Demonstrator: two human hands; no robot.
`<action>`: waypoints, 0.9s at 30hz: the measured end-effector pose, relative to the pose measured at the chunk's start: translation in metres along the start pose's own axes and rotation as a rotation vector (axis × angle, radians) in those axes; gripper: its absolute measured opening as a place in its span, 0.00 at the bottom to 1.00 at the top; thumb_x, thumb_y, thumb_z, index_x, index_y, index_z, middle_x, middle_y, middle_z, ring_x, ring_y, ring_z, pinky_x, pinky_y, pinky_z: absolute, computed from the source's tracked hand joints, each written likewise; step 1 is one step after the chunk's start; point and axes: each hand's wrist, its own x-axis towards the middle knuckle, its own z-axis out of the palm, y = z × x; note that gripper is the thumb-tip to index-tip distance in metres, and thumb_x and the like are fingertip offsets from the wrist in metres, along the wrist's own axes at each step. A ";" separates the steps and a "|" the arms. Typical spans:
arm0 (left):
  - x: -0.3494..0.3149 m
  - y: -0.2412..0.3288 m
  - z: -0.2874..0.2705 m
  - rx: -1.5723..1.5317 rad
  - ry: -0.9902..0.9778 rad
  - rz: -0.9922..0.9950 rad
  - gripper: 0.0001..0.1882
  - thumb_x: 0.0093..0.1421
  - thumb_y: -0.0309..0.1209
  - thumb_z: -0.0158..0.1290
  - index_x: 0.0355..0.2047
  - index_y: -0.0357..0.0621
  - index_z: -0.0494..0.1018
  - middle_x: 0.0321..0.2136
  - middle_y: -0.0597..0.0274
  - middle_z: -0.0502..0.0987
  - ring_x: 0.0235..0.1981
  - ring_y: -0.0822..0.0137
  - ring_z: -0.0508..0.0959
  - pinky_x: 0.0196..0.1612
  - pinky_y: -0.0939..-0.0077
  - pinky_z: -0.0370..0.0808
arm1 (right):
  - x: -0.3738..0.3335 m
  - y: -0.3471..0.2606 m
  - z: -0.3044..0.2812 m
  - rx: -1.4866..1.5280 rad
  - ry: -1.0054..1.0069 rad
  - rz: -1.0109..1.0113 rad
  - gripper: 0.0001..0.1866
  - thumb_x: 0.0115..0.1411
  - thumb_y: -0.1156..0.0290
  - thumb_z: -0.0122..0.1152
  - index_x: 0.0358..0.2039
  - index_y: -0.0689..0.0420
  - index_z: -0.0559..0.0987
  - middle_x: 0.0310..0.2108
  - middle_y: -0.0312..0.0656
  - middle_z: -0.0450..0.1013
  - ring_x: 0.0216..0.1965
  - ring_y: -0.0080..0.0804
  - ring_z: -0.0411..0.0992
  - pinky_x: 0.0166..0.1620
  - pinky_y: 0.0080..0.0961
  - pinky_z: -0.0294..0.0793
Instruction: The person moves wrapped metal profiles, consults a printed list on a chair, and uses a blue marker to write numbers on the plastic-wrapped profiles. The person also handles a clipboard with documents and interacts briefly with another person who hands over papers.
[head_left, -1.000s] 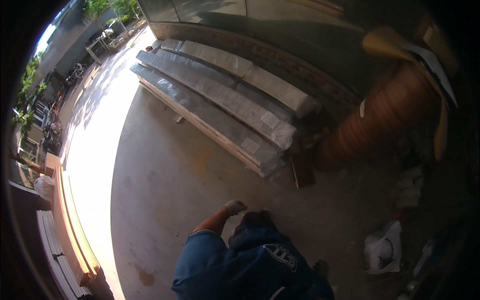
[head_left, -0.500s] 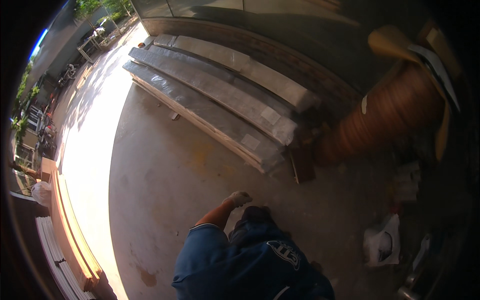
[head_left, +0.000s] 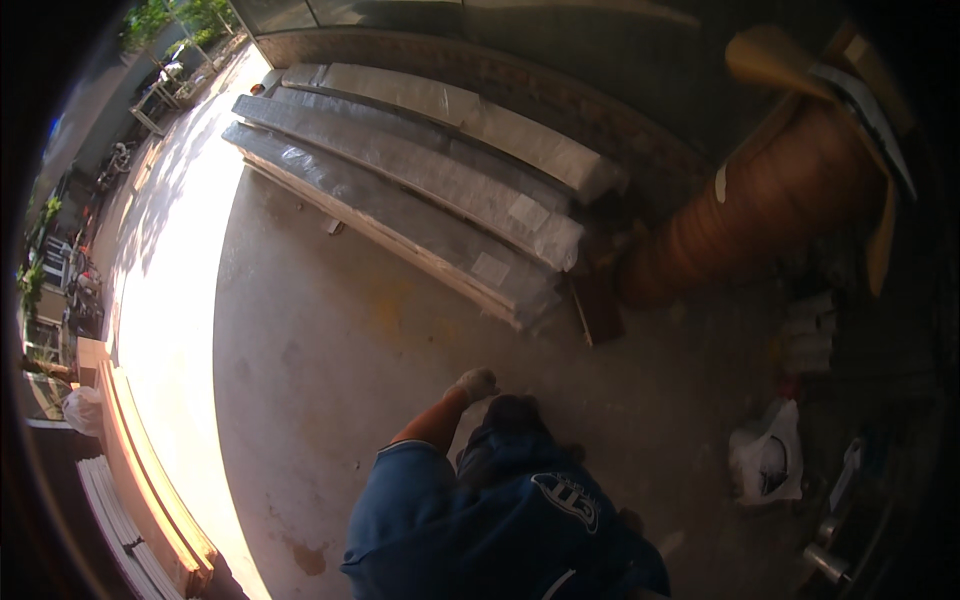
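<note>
My left hand point(head_left: 478, 384), in a pale work glove, is held low in front of my body above the concrete floor point(head_left: 330, 390). Its fingers look curled in, and nothing shows sticking out of them. The bare forearm point(head_left: 432, 425) comes out of a blue sleeve. My right hand is out of sight, on the far side of my blue shirt point(head_left: 500, 520). Nearest ahead of the left hand lie long plastic-wrapped packages point(head_left: 400, 210), side by side on the floor, apart from the hand.
A large brown ribbed roll point(head_left: 750, 215) leans at the right, with a dark block point(head_left: 597, 310) near its foot. A white plastic bag point(head_left: 765, 455) sits at the lower right. Long boards point(head_left: 150, 470) stand at the left, beside a brightly sunlit strip of ground point(head_left: 175, 300).
The view has shifted, so the packages and roll sit slightly further left and higher in the picture. The left hand remains in front of me, a little higher in view, its fingers seemingly more curled.
</note>
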 end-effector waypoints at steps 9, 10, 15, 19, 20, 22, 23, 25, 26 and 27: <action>0.012 0.000 -0.004 0.083 -0.283 -0.191 0.19 0.56 0.43 0.62 0.41 0.43 0.77 0.30 0.62 0.80 0.27 0.69 0.79 0.29 0.73 0.76 | 0.009 0.024 0.016 0.318 0.038 0.100 0.11 0.66 0.64 0.48 0.35 0.57 0.75 0.26 0.37 0.70 0.25 0.30 0.69 0.28 0.29 0.70; 0.012 0.001 -0.004 0.109 -0.318 -0.179 0.20 0.56 0.43 0.62 0.41 0.43 0.77 0.30 0.62 0.80 0.27 0.70 0.79 0.28 0.74 0.76 | 0.010 0.026 0.018 0.336 0.040 0.102 0.11 0.66 0.64 0.47 0.35 0.57 0.75 0.26 0.37 0.70 0.24 0.30 0.69 0.28 0.29 0.70; 0.003 0.008 -0.005 -0.258 -0.093 -0.157 0.26 0.55 0.47 0.62 0.48 0.45 0.76 0.30 0.63 0.79 0.25 0.70 0.77 0.26 0.74 0.75 | 0.012 0.032 0.024 0.418 0.058 0.107 0.13 0.67 0.63 0.46 0.36 0.57 0.74 0.26 0.36 0.69 0.23 0.30 0.68 0.26 0.28 0.68; 0.003 0.020 -0.012 -0.303 -0.072 -0.179 0.29 0.54 0.49 0.62 0.51 0.45 0.75 0.32 0.62 0.79 0.25 0.70 0.77 0.26 0.74 0.74 | 0.010 0.037 0.030 0.472 0.067 0.112 0.14 0.68 0.62 0.44 0.37 0.57 0.74 0.26 0.36 0.68 0.22 0.29 0.67 0.25 0.27 0.68; 0.004 0.023 -0.014 -0.293 -0.087 -0.188 0.29 0.54 0.49 0.62 0.51 0.45 0.75 0.32 0.61 0.80 0.25 0.70 0.77 0.26 0.74 0.74 | 0.010 0.039 0.032 0.484 0.072 0.112 0.14 0.68 0.62 0.44 0.37 0.57 0.74 0.25 0.36 0.68 0.22 0.29 0.67 0.25 0.27 0.67; 0.004 0.028 -0.020 -0.272 -0.114 -0.207 0.30 0.55 0.49 0.62 0.52 0.45 0.74 0.34 0.60 0.80 0.25 0.70 0.77 0.26 0.75 0.74 | 0.009 0.043 0.036 0.506 0.076 0.111 0.15 0.68 0.61 0.43 0.37 0.57 0.74 0.25 0.36 0.68 0.22 0.29 0.67 0.24 0.26 0.67; 0.003 0.030 -0.022 -0.295 -0.137 -0.214 0.29 0.55 0.50 0.61 0.52 0.45 0.75 0.33 0.61 0.80 0.25 0.70 0.77 0.27 0.75 0.74 | 0.009 0.046 0.038 0.517 0.077 0.108 0.15 0.68 0.61 0.43 0.37 0.57 0.74 0.25 0.36 0.67 0.21 0.29 0.67 0.24 0.26 0.67; 0.001 0.033 -0.026 -0.334 -0.192 -0.245 0.29 0.55 0.51 0.61 0.50 0.45 0.76 0.33 0.61 0.80 0.25 0.70 0.77 0.27 0.76 0.74 | 0.009 0.051 0.043 0.538 0.083 0.101 0.15 0.69 0.61 0.42 0.37 0.57 0.74 0.25 0.35 0.67 0.21 0.29 0.66 0.23 0.26 0.66; 0.001 0.034 -0.028 -0.328 -0.210 -0.230 0.28 0.55 0.51 0.61 0.49 0.45 0.77 0.32 0.62 0.80 0.25 0.70 0.77 0.27 0.76 0.74 | 0.009 0.054 0.045 0.548 0.087 0.095 0.16 0.69 0.60 0.42 0.38 0.57 0.74 0.25 0.35 0.67 0.21 0.29 0.66 0.23 0.26 0.66; 0.000 0.035 -0.029 -0.314 -0.236 -0.231 0.27 0.55 0.51 0.61 0.48 0.46 0.78 0.31 0.63 0.80 0.25 0.71 0.77 0.27 0.76 0.74 | 0.008 0.057 0.048 0.556 0.087 0.087 0.16 0.69 0.60 0.41 0.38 0.57 0.74 0.25 0.35 0.67 0.20 0.29 0.66 0.23 0.25 0.66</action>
